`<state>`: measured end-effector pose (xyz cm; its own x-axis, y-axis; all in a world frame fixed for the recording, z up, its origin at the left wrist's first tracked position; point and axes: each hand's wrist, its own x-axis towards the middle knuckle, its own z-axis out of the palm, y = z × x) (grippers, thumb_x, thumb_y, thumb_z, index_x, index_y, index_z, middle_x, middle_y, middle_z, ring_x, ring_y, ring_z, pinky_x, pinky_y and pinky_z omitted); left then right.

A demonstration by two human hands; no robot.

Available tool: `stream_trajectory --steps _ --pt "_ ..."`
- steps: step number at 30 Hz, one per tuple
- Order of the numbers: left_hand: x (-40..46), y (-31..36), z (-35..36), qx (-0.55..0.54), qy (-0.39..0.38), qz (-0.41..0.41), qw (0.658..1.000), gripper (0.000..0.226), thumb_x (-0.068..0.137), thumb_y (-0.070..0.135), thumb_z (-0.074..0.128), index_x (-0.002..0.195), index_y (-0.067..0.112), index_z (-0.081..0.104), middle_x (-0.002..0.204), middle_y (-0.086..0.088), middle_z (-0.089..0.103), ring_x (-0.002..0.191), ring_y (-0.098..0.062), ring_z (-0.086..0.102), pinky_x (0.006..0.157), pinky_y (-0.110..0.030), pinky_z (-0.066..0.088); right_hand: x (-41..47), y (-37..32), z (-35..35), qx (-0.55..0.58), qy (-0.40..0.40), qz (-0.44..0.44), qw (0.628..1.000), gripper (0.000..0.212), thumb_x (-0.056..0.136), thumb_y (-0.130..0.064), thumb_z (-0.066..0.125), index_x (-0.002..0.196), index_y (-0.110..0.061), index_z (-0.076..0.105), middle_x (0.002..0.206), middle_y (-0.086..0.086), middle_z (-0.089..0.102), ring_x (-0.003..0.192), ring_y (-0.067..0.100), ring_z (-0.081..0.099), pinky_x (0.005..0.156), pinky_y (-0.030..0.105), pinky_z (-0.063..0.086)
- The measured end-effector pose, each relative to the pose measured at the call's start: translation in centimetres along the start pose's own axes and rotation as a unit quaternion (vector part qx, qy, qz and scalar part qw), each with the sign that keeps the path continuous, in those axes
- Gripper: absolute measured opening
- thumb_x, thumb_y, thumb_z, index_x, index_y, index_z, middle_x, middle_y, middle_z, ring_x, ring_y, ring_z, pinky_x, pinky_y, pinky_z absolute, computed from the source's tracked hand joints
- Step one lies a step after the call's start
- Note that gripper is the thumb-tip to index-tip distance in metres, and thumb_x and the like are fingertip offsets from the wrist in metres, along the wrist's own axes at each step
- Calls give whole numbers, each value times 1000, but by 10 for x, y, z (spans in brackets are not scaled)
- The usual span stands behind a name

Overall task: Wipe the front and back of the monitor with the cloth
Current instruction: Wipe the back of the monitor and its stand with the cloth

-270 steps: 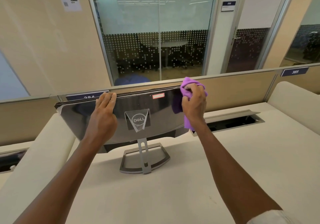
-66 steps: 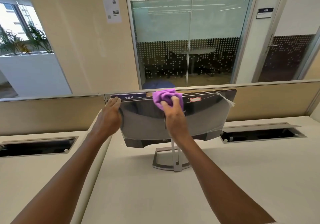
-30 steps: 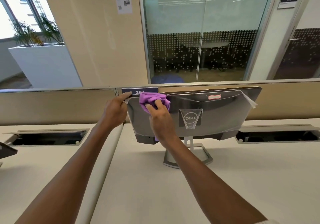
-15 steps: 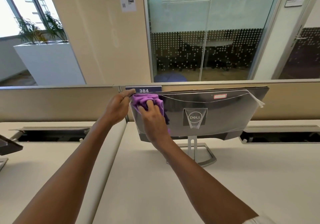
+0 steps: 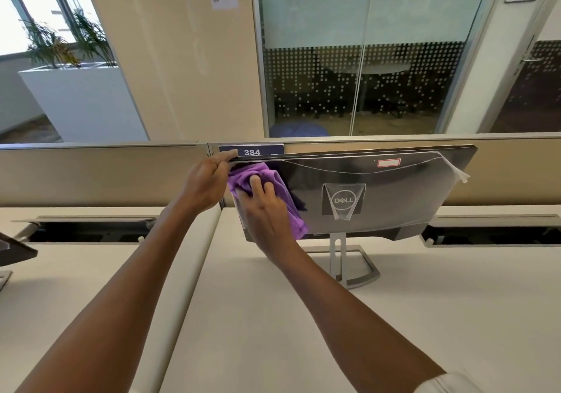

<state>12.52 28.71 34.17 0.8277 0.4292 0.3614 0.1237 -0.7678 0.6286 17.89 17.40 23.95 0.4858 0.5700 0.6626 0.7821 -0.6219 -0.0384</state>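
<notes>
The monitor (image 5: 394, 192) stands on the desk with its glossy dark back toward me, a clear film hanging loose over it. My right hand (image 5: 265, 213) presses a bunched purple cloth (image 5: 285, 193) against the left part of that back, fingers curled over the cloth. My left hand (image 5: 206, 186) grips the monitor's top left corner, its fingers hooked over the edge. The screen side is hidden from me. A silver stand (image 5: 349, 265) holds the monitor up.
A tan partition (image 5: 91, 174) with a label reading 384 runs behind the monitor. Cable troughs (image 5: 88, 231) open in the desk at left and right. Another dark device (image 5: 15, 253) pokes in at the left edge. Pale desk surface (image 5: 425, 316) lies in front.
My right hand has slid the cloth leftward along the monitor's back to the left edge and a little downward. My left hand stays on the top left corner.
</notes>
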Motion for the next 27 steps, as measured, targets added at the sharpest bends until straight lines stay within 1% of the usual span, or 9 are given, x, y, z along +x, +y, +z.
stream_trajectory --steps 3,5,8,12,15,20,23,25,27 --pt "0 2 0 6 -4 2 1000 41 99 5 33 133 9 56 136 -7 55 117 -13 49 81 2 25 10 -14 11 -7 -39 -60 997 36 92 -12 57 128 -13 56 134 8 44 108 28 51 67 35 52" --pt "-1 0 1 40 0 16 999 43 99 7 32 135 12 55 138 -6 55 124 -19 50 89 -8 29 -6 -13 27 -32 -80 -79 993 31 93 -15 57 124 -13 60 135 6 46 111 26 53 68 35 54" --pt "-2 -8 2 70 11 35 997 44 97 10 35 135 17 56 136 -6 57 120 -23 55 95 -25 39 -37 3 36 -46 -109 -48 992 34 89 -18 66 122 -14 60 132 5 48 110 25 56 72 34 55" --pt "-5 -11 5 74 21 48 996 46 93 14 34 133 19 58 132 -7 60 116 -24 58 97 -28 43 -40 23 15 5 -25 35 999 37 87 -11 66 122 -15 56 128 11 51 105 28 56 70 32 57" --pt "-4 -12 7 76 22 31 996 46 93 12 36 132 22 58 132 -5 60 116 -23 58 97 -26 41 -7 26 -7 35 36 46 998 46 84 -11 67 127 -15 54 129 12 52 107 28 54 72 31 54" --pt "-3 -9 8 79 27 36 996 45 94 10 36 133 19 58 130 -8 61 114 -24 58 94 -25 41 -8 26 -9 23 -12 -42 999 51 81 -14 74 128 -16 55 131 10 52 111 29 54 72 30 57" --pt "-6 -5 7 89 29 53 994 44 96 9 36 134 18 56 133 -7 59 116 -25 57 93 -27 42 -39 47 4 33 -9 45 998 53 81 -10 74 129 -18 52 130 9 51 113 28 52 70 28 59" --pt "-9 -4 7 89 23 56 994 44 97 10 35 135 17 55 136 -6 57 119 -24 55 93 -29 43 -46 60 3 52 43 145 987 57 77 -8 79 127 -15 53 126 12 53 112 29 53 70 31 61" --pt "-10 -5 9 92 18 58 994 43 98 9 34 136 16 54 139 -5 54 124 -24 52 98 -30 42 -35 66 -8 62 95 210 971 59 75 -5 79 127 -12 53 125 14 52 113 30 53 74 31 61"
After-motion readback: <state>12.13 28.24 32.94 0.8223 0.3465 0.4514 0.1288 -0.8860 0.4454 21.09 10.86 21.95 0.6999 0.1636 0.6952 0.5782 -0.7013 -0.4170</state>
